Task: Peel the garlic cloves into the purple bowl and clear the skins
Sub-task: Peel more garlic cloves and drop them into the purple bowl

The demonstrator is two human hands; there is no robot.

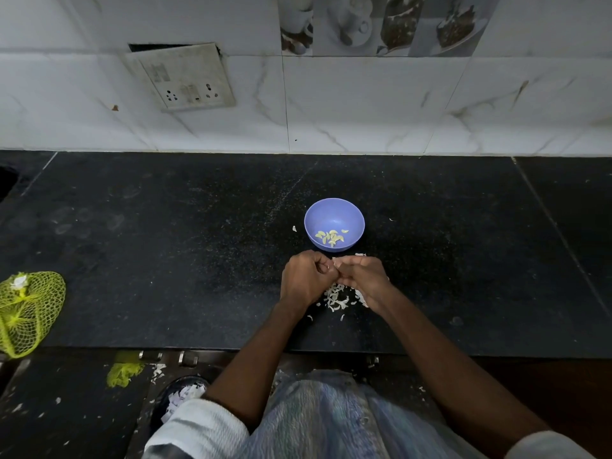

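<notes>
Several peeled garlic cloves (329, 237) lie in the bottom of the purple bowl (334, 223), which stands on the black bench (165, 243) just beyond your hands. Your left hand (306, 279) and your right hand (362, 276) meet fingertip to fingertip just short of the bowl, both with fingers curled inward around something small between them; whatever they pinch is hidden, so you cannot tell if it is a clove. Under and just behind your hands, a loose heap of white garlic skins (337, 298) is spread on the bench, with a few stray flakes near the bowl's left side and near the bench's front edge. Well off to your left, a yellow-green mesh bag (28, 313) rests at the bench's edge. More skin scraps are scattered on the floor (49, 409) below, beside a bit of the same yellow-green mesh. On the tiled wall behind the bench hangs a tilted socket plate (185, 77).
</notes>
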